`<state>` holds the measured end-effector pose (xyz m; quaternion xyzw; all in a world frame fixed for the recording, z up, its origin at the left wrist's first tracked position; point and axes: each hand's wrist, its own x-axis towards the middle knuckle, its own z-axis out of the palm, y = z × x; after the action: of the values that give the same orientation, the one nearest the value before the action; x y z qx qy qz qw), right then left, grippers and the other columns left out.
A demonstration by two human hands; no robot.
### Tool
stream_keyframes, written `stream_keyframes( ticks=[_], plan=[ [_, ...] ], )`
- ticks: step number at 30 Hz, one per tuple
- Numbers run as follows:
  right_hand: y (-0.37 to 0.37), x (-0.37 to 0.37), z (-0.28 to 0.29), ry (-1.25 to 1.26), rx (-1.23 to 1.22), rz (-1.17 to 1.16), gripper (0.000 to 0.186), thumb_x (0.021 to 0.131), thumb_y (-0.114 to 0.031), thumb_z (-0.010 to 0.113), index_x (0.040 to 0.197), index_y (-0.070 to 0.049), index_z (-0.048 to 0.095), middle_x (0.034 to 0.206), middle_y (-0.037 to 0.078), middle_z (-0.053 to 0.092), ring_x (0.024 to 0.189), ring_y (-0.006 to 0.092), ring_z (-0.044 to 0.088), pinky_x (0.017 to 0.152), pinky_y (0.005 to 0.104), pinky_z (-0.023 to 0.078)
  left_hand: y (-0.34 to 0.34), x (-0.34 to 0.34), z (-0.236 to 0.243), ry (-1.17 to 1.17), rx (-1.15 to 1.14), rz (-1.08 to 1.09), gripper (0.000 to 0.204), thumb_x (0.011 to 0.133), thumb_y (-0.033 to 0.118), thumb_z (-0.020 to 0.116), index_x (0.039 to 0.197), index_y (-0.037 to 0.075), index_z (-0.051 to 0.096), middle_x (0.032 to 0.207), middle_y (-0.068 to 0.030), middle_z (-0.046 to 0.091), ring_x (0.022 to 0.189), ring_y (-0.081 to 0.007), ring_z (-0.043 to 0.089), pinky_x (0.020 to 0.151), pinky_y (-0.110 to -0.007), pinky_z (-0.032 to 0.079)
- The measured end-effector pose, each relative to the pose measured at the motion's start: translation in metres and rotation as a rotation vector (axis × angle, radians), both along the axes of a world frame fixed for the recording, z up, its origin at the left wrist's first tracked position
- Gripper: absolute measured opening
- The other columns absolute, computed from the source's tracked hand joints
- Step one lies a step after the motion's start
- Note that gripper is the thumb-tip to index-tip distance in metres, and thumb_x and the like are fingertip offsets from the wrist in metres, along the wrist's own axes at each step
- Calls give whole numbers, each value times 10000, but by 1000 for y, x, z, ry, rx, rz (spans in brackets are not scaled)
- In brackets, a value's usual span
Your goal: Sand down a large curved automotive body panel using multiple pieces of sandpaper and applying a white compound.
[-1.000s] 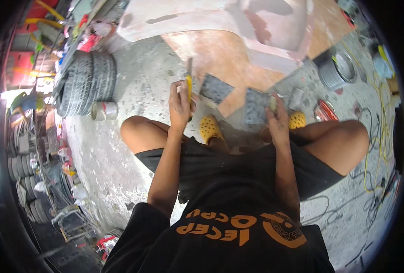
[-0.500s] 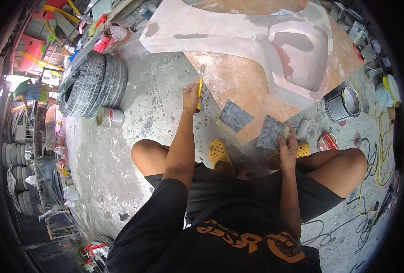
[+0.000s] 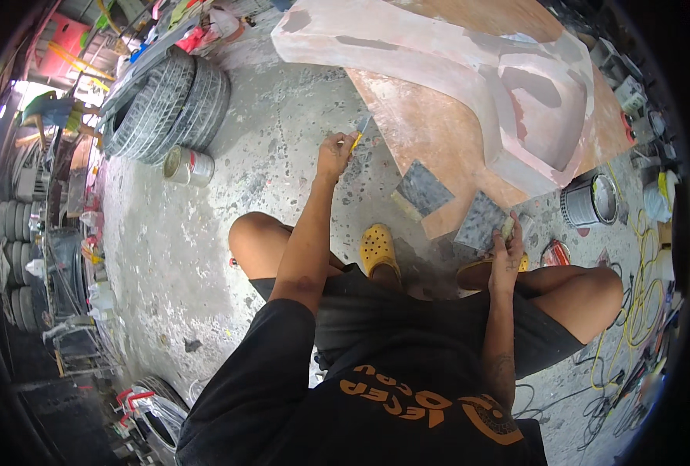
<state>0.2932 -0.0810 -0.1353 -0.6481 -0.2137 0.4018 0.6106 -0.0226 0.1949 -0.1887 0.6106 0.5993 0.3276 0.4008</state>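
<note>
My left hand [image 3: 336, 158] is closed around the yellow handle of a thin-bladed knife [image 3: 358, 138], its metal blade pointing away from me over the floor. My right hand [image 3: 506, 252] pinches a small pale yellowish piece [image 3: 508, 227] I cannot identify. Beside its fingers is a dark grey mottled square sheet [image 3: 478, 220]; whether the hand touches it I cannot tell. A second such sheet [image 3: 425, 189] lies at the near corner of a brown board [image 3: 391, 116]. On that board rests a large pale, patchy moulded vehicle body panel [image 3: 415, 58].
Stacked tyres [image 3: 170, 109] and an open can [image 3: 190, 166] stand at the left. An open pail [image 3: 591, 200] and a red can [image 3: 556, 253] are at the right, with yellow cable [image 3: 641, 299] coiled on the floor. Another person [image 3: 58, 113] bends over at far left.
My left hand has tilted the knife so its blade leans more to the right. The whole view has shifted, the board and panel now sitting further right. My right hand keeps its pinch.
</note>
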Motion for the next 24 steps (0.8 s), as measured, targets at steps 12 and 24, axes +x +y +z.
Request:
stream_keyframes(
  ticks=[12,24],
  plan=[
    [129,-2,-60,-646,282,300,703,917,-233,697,1466,42,355,1050,177,586,952,261,590,816,343,493,-17,-35,25,-138,-134,251,351,952,327,659,1037,-11,616,696,-107,649,444,-147,551,405,-304,436],
    [22,-68,39,71,-522,793,489,924,-407,699,1116,36,622,1099,172,630,925,191,656,737,344,560,-169,72,61,-440,-225,45,255,840,148,785,986,1,636,686,-23,601,483,-74,498,433,-231,394]
  ],
)
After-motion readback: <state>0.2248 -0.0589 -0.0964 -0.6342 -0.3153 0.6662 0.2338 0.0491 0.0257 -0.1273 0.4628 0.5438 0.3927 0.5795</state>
